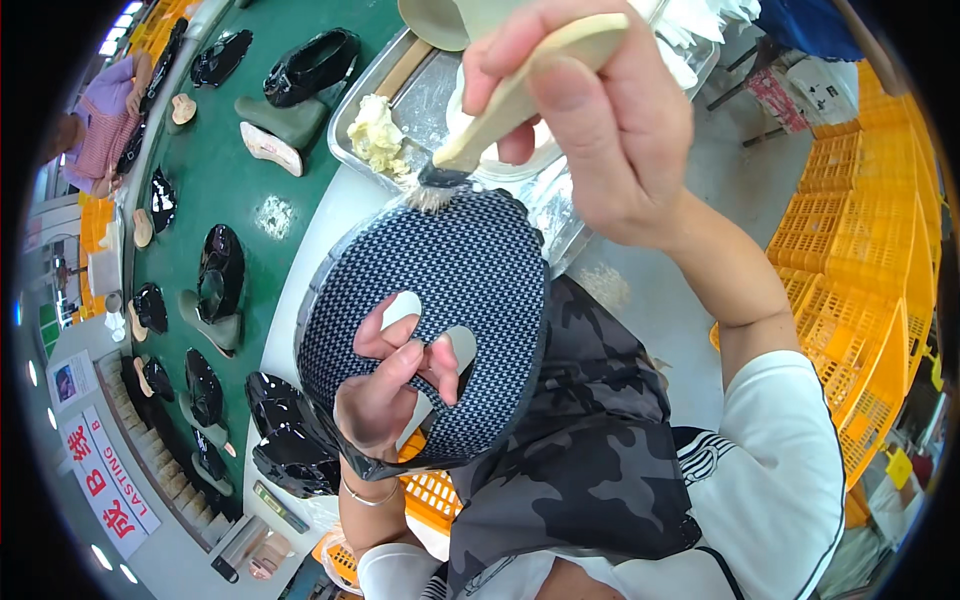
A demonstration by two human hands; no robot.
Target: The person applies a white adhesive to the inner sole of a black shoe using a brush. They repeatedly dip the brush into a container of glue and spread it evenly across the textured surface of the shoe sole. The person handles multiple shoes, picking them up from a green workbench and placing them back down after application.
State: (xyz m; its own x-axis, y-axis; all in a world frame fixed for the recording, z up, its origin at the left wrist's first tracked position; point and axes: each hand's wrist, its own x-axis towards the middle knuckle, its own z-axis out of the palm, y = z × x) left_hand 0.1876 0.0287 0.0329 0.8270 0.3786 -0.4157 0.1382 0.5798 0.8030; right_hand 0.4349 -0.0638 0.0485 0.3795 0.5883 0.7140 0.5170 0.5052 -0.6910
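Note:
My left hand (pixel 385 395) reaches through a black shoe upper (pixel 430 260), holding it up with its woven black-and-white lining facing me. The fingers are curled and show at the cut-out openings. Glossy black edging runs round the rim. In my right hand (pixel 620 135) is a brush with a pale wooden handle (pixel 520 90). Its bristles (pixel 430 197) touch the far edge of the lining. Just beyond lies a metal tray (pixel 428 92) with a lump of cream-coloured paste (pixel 377 135) and a white container (pixel 530 160) partly hidden behind my right hand.
Along the left, a green conveyor belt (pixel 275 215) carries several glossy black uppers and pale soles. More black uppers (pixel 290 430) lie beside my left arm. Yellow crates (pixel 850 250) stand on the right. At the far left is another person (pixel 105 120).

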